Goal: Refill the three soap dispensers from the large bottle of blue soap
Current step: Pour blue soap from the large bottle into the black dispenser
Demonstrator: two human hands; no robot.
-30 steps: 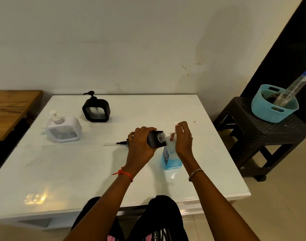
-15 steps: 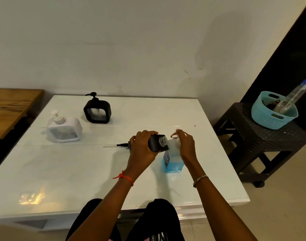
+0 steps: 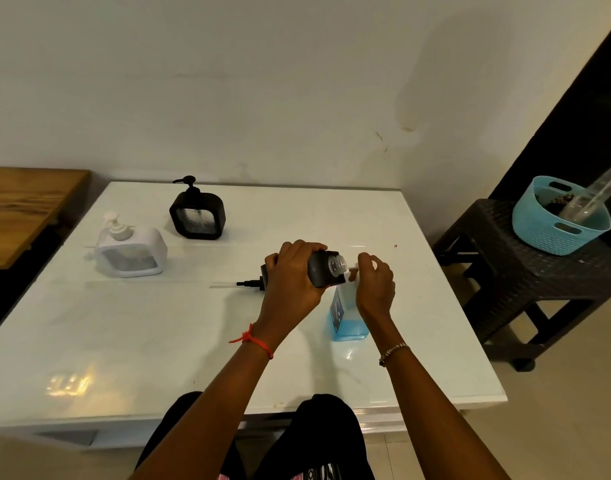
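Bottle of blue soap stood upright on the white bench, toward the right side, with the soap showing in its lower part. The right grip was curled round the bottle's top. A bit of white showed at its fingertips, but whether that was the cap could not be told. The left grip was wrapped round a tipped dispenser, a black one held on its side above the bench. Its open neck pointed right, just beside the bottle's top. A black pump with a clear tube lay flat on the bench just left of that grip, the tube pointing left.

Further back on the left stood a white dispenser and, behind it to the right, a black dispenser. Both were upright with pumps on, and both were well apart from the grips. A red thread circled the left wrist and a bead bracelet the right. Beside the bench on the right stood a dark stool carrying a teal basket. A wooden table showed at the far left.
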